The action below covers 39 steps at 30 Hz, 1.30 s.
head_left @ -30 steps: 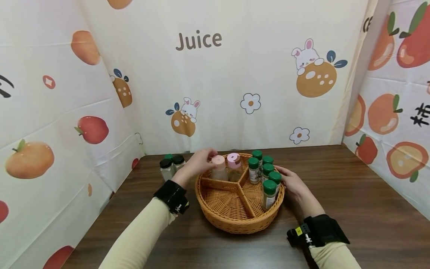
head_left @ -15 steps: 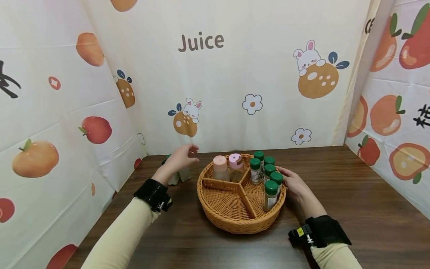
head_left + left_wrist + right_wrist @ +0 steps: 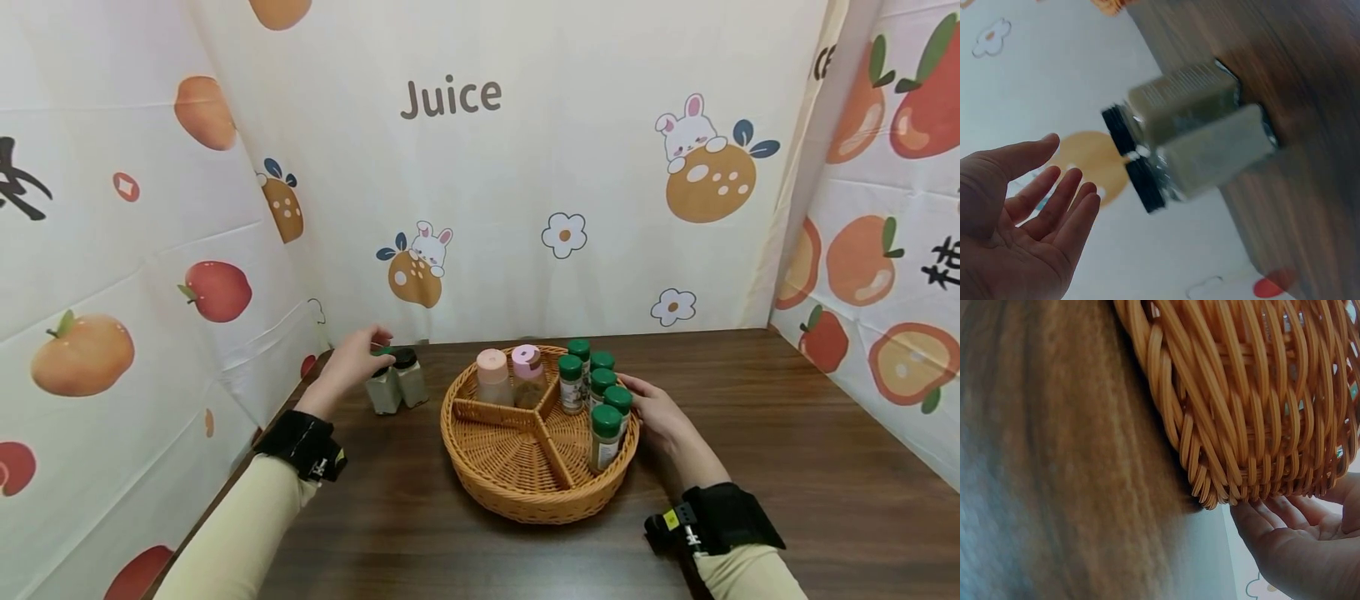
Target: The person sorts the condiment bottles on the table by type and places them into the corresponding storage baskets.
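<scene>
My left hand (image 3: 347, 371) is at the back left, fingers loosely bent and apart, next to two square glass jars with black lids. In the left wrist view that hand (image 3: 1029, 219) holds nothing; one jar (image 3: 1185, 100) stands close beside the other jar (image 3: 1219, 150), a gap away from the fingertips. A green lid (image 3: 382, 351) shows partly behind the hand. My right hand (image 3: 660, 412) rests against the outer right side of a round wicker basket (image 3: 517, 502). In the right wrist view its fingers (image 3: 1257, 522) touch the woven wall (image 3: 1260, 412).
Dividers split the basket into three compartments. Several green-capped spice bottles (image 3: 605, 437) stand in the right one. A peach-capped bottle (image 3: 492, 379) and a pink-capped bottle (image 3: 528, 379) stand in the back one. Printed curtains (image 3: 487, 183) border the brown wooden table (image 3: 405, 517).
My left hand has let go of the peach-capped bottle in the basket's back compartment and moved left to the black-lidded jars. The right hand has stayed at the basket's side.
</scene>
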Each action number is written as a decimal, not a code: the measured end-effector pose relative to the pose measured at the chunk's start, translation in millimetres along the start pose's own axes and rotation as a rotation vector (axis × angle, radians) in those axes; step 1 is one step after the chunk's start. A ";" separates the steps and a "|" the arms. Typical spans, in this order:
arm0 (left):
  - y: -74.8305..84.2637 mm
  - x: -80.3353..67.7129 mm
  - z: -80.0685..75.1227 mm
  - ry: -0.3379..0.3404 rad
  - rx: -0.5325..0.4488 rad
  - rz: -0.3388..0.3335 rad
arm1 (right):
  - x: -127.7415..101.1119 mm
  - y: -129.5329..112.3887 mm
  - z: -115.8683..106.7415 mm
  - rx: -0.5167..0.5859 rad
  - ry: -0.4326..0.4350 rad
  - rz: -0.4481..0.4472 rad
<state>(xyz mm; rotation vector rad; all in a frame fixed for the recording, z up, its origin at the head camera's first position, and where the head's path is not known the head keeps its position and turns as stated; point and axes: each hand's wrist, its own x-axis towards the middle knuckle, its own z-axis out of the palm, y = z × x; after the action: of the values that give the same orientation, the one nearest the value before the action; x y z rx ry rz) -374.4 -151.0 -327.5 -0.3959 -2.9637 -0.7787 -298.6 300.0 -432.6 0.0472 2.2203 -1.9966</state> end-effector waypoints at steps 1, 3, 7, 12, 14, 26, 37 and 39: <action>-3.5 -0.9 -0.6 0.005 -0.001 -0.016 | 0.0 0.1 0.2 0.001 0.000 0.001; -10.1 -2.6 -1.3 0.014 -0.001 -0.042 | 0.5 0.6 0.5 0.003 0.000 0.000; -20.9 -6.6 0.2 0.022 0.007 -0.074 | 0.1 0.1 1.3 -0.002 0.001 0.001; -31.5 -10.0 6.5 0.029 -0.001 -0.094 | 0.1 -0.6 1.9 -0.001 0.004 0.004; -34.5 -10.3 9.6 0.033 -0.007 -0.103 | 0.1 -0.7 2.1 0.003 0.003 0.005; -42.9 -2.3 21.6 0.049 0.021 -0.138 | -0.8 -0.8 1.0 0.017 0.006 0.007; -40.6 -1.7 26.5 0.036 0.038 -0.196 | 0.7 0.9 0.9 0.020 0.013 0.002; -39.9 -1.7 27.5 0.038 0.033 -0.199 | 0.8 1.1 0.8 0.013 0.014 0.002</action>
<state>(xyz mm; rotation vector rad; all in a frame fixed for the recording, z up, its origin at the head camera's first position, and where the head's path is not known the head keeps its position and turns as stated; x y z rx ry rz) -382.6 -171.4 -370.6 -0.0833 -3.0073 -0.7440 -299.2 299.2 -433.9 0.0646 2.2153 -2.0157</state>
